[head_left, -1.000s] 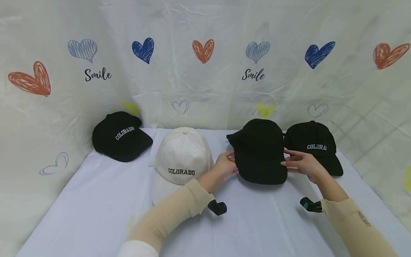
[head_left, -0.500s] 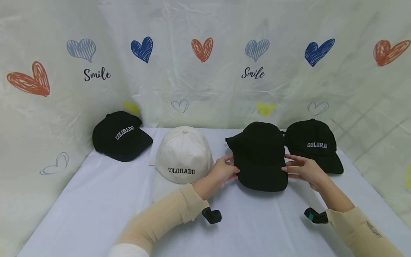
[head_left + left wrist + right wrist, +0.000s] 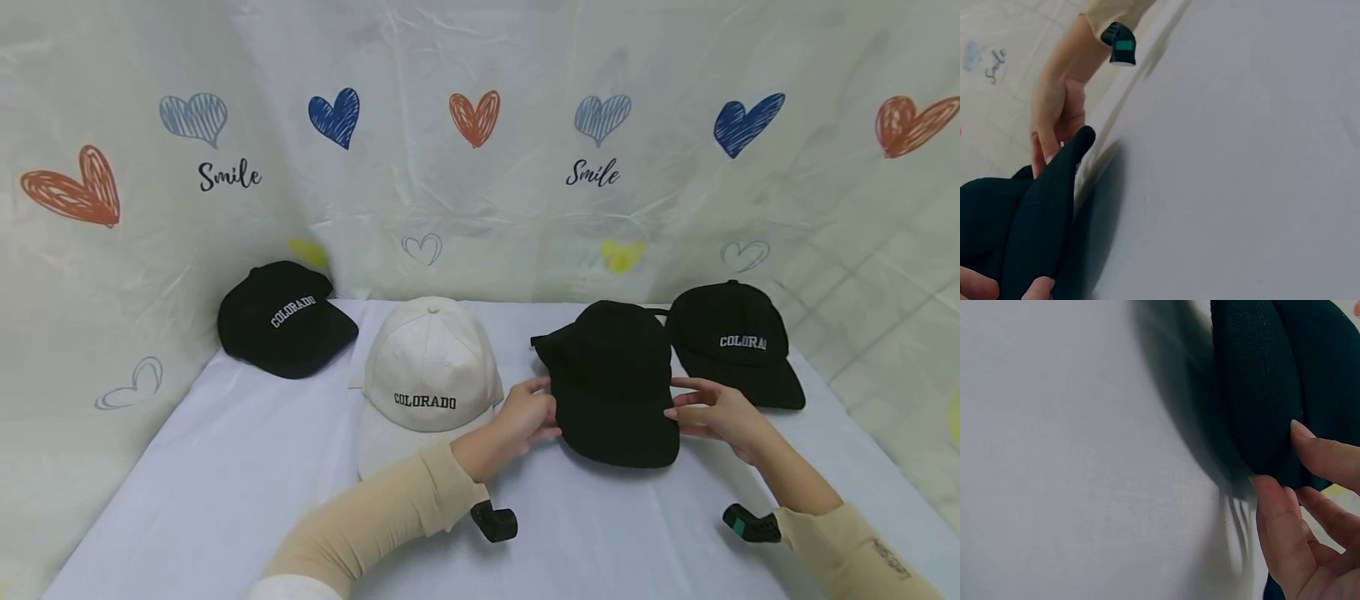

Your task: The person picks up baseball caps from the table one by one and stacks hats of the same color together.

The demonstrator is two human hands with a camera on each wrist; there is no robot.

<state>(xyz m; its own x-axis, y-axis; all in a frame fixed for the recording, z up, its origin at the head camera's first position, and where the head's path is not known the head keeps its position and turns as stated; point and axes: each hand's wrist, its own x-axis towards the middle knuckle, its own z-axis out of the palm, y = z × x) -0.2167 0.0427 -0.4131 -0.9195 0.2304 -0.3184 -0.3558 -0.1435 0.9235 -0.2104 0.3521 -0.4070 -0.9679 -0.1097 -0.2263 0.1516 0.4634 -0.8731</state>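
Note:
A plain black baseball cap (image 3: 615, 367) is held between both hands, its brim toward me and its crown toward the back wall. The left hand (image 3: 522, 417) grips the left edge of the brim; in the left wrist view only its fingertips (image 3: 1038, 289) show against the dark cloth. On the other side the right hand (image 3: 718, 417) pinches the brim's right edge, thumb above and fingers beneath, as the right wrist view shows. The brim (image 3: 1260, 394) casts a shadow on the white cloth below it. No lettering shows on this cap.
A cream COLORADO cap (image 3: 431, 367) sits left of centre, partly behind the left forearm. One black COLORADO cap (image 3: 285, 321) lies at the far left. Another black cap (image 3: 731, 325) stands at the right, behind the right hand. A heart-printed sheet (image 3: 480, 192) hangs behind the white-covered table (image 3: 210, 500).
Both hands have drawn the black cap toward me and lower in the head view, with a slight shift to the right. The other caps stay where they were.

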